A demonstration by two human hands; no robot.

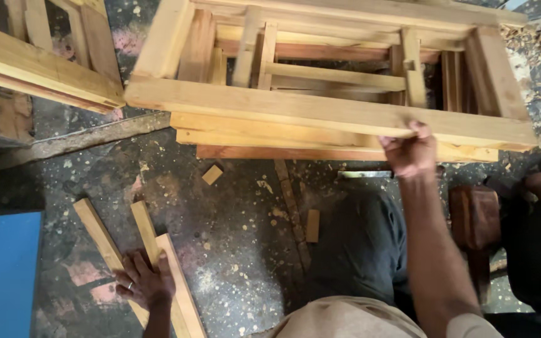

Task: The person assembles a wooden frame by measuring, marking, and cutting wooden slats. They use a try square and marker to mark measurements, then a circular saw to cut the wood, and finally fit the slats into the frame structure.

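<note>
Left hand on the floor slats, right hand on the wooden frame

Nearest, the left hand (145,283) presses flat, fingers spread, on wooden slats (158,263) running away toward the wooden frame (320,112); beyond, the right hand (411,150) is clamped on the frame's near rail, which runs crosswise.

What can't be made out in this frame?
- Head view: left hand covers part of the wooden slats; their near ends run off the bottom edge.
- Right hand on the wooden frame: fingertips hidden behind the rail.
- Frame's far side cut off by the top edge.
</note>
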